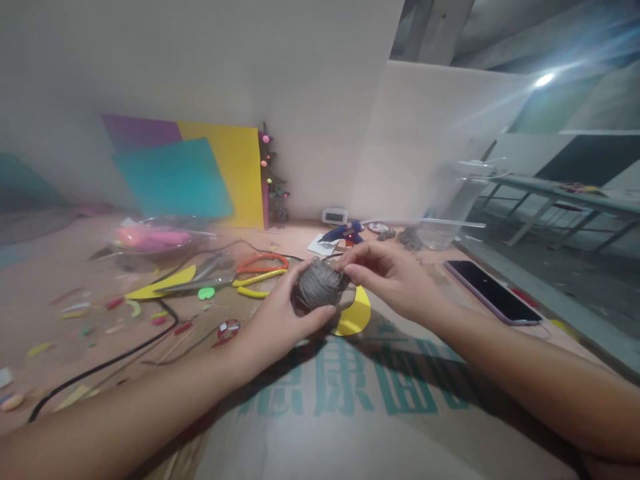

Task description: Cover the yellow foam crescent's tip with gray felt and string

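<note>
A ball of grey yarn (320,285) is held above the table in my left hand (280,320), with the thumb across its lower front and the fingers behind its left side. At the ball's right edge, my right hand (387,273) has thumb and index finger pinched together; they seem to grip a strand of the yarn, though the strand itself is hard to make out. Partly behind and below the ball lies a yellow paper piece (356,313). Orange-handled scissors (263,262) and yellow-handled pliers (255,291) rest just left of the ball.
Beyond the hands lies a blue glue gun (343,233), with a small digital clock (335,216) behind it. A phone (493,290) lies at right. Coloured sheets (173,180) lean on the wall. A black cable (110,363) crosses the scrap-strewn left side.
</note>
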{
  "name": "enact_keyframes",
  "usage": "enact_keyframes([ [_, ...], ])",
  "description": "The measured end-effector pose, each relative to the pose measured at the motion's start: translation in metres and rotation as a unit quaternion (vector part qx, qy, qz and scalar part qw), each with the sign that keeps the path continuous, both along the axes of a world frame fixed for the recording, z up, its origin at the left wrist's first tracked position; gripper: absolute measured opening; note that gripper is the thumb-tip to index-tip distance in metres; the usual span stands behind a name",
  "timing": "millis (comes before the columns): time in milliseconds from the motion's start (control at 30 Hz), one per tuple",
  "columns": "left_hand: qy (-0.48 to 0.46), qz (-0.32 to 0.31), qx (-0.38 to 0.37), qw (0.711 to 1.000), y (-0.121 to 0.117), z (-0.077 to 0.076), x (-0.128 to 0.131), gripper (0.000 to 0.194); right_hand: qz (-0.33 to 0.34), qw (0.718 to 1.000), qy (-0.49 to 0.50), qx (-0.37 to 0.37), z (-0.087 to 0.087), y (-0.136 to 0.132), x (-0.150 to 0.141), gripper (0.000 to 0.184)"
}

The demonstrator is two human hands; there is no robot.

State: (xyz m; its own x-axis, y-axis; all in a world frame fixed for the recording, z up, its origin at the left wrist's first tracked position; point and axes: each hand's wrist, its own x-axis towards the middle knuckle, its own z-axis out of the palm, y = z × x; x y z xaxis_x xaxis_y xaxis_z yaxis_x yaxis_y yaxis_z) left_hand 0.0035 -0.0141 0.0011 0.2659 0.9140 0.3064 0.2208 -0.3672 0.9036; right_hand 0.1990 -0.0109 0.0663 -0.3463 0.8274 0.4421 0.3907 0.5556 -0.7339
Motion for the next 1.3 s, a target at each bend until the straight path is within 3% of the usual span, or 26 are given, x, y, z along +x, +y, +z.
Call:
enact_keyframes([
  [100,-0.036,-0.020,-0.037,0.998,0.000,0.002,0.000,0.072,0.017,0.999,0.041,-0.022,0.001,0.001,0.000,0.005],
  [200,-0.135,-0.062,-0.107,0.983,0.002,0.007,0.001,0.053,0.030,0.995,0.090,-0.020,0.003,0.002,0.003,0.014],
  [267,-0.224,-0.096,-0.184,0.952,0.003,0.011,0.001,0.039,0.026,0.994,0.109,-0.016,0.004,0.005,0.005,0.025],
  [367,-0.298,-0.149,-0.289,0.897,0.004,0.016,0.000,0.039,0.037,0.995,0.087,-0.042,0.000,0.012,0.008,0.035],
  [467,-0.309,-0.182,-0.322,0.876,0.004,0.017,-0.003,0.042,0.092,0.989,0.056,-0.100,-0.008,0.016,0.009,0.051],
  [600,-0.276,-0.216,-0.340,0.873,0.006,0.013,-0.004,0.047,0.173,0.974,0.029,-0.145,-0.019,0.011,0.003,0.084],
  [700,-0.191,-0.220,-0.354,0.889,0.007,0.011,-0.001,0.062,0.152,0.978,0.008,-0.141,-0.022,0.006,-0.001,0.081],
  [833,-0.116,-0.157,-0.298,0.934,0.010,0.017,-0.001,0.065,0.095,0.983,0.064,-0.146,-0.019,0.015,0.003,0.053],
  [967,-0.076,-0.041,-0.148,0.985,0.019,0.027,-0.010,0.045,0.133,0.955,0.175,-0.197,-0.013,0.031,0.018,0.053],
  [1100,-0.062,-0.021,-0.066,0.996,0.027,0.033,-0.019,0.039,0.187,0.924,0.224,-0.247,-0.007,0.037,0.027,0.048],
  [1267,0.077,-0.003,0.082,0.994,0.025,0.042,-0.030,0.026,0.202,0.910,0.248,-0.265,-0.004,0.030,0.023,0.044],
  [1300,0.089,-0.001,0.122,0.988,0.023,0.046,-0.031,0.031,0.205,0.906,0.249,-0.272,-0.004,0.028,0.021,0.045],
])
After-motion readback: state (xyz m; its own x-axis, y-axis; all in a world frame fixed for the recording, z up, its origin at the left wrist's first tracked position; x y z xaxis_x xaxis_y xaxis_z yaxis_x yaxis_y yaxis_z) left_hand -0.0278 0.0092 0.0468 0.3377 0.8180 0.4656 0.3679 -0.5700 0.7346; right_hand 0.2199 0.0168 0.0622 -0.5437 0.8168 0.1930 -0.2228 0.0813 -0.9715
